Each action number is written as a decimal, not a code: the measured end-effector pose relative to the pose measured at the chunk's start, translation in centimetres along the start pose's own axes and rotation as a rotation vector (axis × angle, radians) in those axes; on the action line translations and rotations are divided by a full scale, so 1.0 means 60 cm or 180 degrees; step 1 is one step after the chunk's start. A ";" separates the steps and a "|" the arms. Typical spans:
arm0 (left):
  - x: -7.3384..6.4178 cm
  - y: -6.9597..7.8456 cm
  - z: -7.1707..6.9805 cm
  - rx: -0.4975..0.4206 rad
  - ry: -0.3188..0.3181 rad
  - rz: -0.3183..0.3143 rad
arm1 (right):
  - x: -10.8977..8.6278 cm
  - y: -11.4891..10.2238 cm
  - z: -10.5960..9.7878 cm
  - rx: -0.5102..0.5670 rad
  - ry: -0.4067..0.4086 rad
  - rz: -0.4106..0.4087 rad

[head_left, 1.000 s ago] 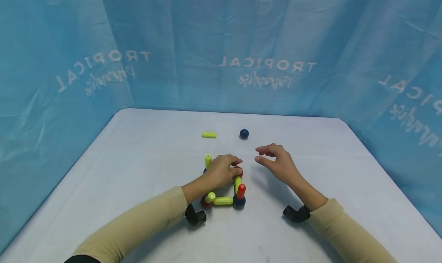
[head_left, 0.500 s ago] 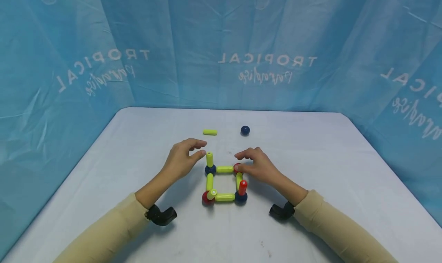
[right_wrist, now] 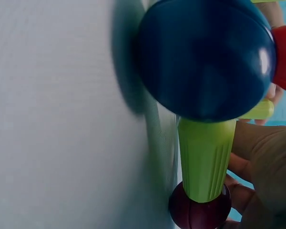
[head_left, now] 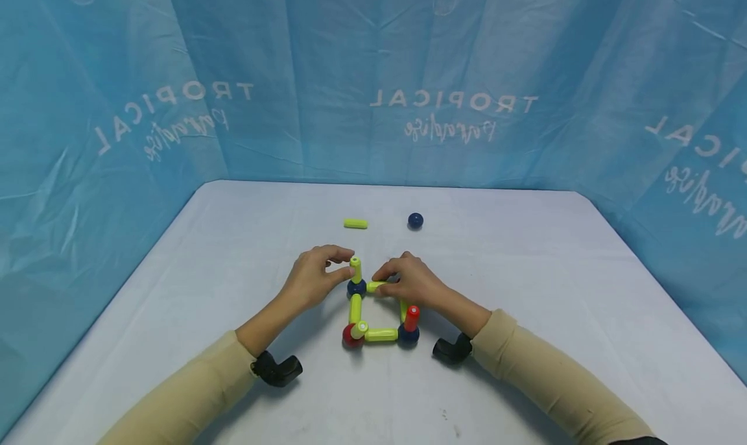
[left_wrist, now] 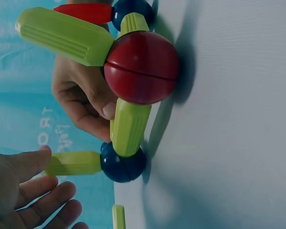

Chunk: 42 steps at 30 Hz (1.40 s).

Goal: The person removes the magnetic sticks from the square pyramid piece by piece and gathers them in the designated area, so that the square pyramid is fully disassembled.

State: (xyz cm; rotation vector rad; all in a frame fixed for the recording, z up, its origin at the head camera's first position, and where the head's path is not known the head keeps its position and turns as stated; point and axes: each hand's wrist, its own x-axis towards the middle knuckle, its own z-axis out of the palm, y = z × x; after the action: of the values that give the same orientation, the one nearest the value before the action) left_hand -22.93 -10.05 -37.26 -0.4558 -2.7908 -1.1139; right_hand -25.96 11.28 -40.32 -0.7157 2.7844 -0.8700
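Note:
A square of yellow-green toy building rods joined by balls lies on the table. An upright yellow-green rod (head_left: 356,270) rises from its back-left blue ball (head_left: 356,288). My left hand (head_left: 312,276) holds that rod near its top, thumb on one side and index finger on the other. My right hand (head_left: 417,281) pinches the square's back rod (head_left: 376,287), hiding the back-right red ball, which shows in the right wrist view (right_wrist: 200,210). At the front stand a red ball (left_wrist: 142,67) with a tilted yellow-green rod (left_wrist: 64,37) and a blue ball (head_left: 408,335) bearing a red rod (head_left: 412,318).
Beyond the hands, a loose yellow-green rod (head_left: 355,224) and a loose dark blue ball (head_left: 415,220) lie on the white table (head_left: 262,218). A blue printed curtain (head_left: 350,56) surrounds its back and sides. Each wrist carries a black camera mount (head_left: 277,371).
My left hand moved off the back-right red ball to the upright back-left rod. My right hand came in leftward, past the red ball, onto the back rod. The square stayed nearly in place.

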 end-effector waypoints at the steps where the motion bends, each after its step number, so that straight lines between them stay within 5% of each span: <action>1: 0.002 0.002 0.001 0.0015 -0.0004 -0.0009 | 0.000 0.000 0.001 -0.0017 0.0004 -0.0015; 13: 0.000 -0.003 0.007 0.0097 -0.0024 -0.0196 | -0.019 0.016 -0.002 -0.0068 0.0103 -0.0035; 23: -0.017 -0.046 0.032 -0.0332 -0.0208 -0.0369 | -0.051 0.047 -0.021 -0.0051 0.0097 -0.0001; 29: -0.020 -0.049 0.047 -0.0509 -0.0313 -0.0346 | -0.065 0.059 -0.030 -0.0027 0.0058 -0.0063; 42: -0.023 -0.049 0.048 -0.0555 -0.0318 -0.0328 | -0.028 0.025 -0.022 0.0022 -0.0114 -0.0189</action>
State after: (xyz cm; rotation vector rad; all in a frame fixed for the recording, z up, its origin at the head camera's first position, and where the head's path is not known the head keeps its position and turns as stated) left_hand -22.49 -10.41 -41.56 -0.3973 -2.8434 -1.4019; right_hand -25.47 13.84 -40.09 -0.8086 2.7405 -0.8678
